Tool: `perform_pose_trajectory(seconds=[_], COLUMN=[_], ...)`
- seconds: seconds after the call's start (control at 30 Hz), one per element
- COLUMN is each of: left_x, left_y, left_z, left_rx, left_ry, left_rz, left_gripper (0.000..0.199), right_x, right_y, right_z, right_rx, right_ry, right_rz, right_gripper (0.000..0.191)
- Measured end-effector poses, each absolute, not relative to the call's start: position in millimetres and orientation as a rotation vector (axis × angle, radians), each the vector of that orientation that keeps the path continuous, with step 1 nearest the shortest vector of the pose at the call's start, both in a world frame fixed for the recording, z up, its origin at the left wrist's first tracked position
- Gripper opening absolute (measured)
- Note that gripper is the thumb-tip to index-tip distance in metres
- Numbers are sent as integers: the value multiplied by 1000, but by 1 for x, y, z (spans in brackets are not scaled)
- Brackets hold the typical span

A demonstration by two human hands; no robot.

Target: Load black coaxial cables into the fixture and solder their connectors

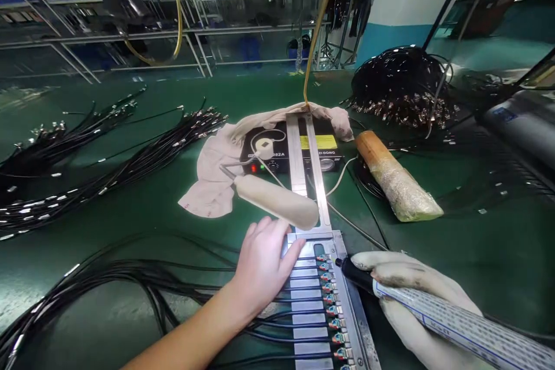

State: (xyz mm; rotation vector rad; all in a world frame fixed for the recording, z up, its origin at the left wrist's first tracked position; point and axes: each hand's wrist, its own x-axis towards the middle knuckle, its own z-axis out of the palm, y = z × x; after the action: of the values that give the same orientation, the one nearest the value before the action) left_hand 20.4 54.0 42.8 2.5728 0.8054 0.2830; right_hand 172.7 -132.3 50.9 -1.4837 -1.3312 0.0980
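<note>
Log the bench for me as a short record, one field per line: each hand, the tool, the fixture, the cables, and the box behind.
left hand: bare, at the fixture's far end
right hand: white-gloved, holding the tool
tool: thick printed barrel, black tip close to the fixture's right side
fixture: metal, long
cables: black, laid side by side across the fixture
connectors: at the cables' right ends
box: black, yellow label, red light showing
handle: cream, lying over the rails
</note>
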Motion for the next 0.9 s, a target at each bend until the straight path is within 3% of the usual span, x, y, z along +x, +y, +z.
perform_pose_trajectory(seconds=[0.9], left_x=[21], left_y=[56], left_z=[41], left_rx=[2516], left_ry=[773], left_rz=[356], left_gripper=[18], right_x=[176], right_y=[-128], right_z=[51], right_rx=[-1529], right_ry=[-1388], right_rz=[128], right_gripper=[23])
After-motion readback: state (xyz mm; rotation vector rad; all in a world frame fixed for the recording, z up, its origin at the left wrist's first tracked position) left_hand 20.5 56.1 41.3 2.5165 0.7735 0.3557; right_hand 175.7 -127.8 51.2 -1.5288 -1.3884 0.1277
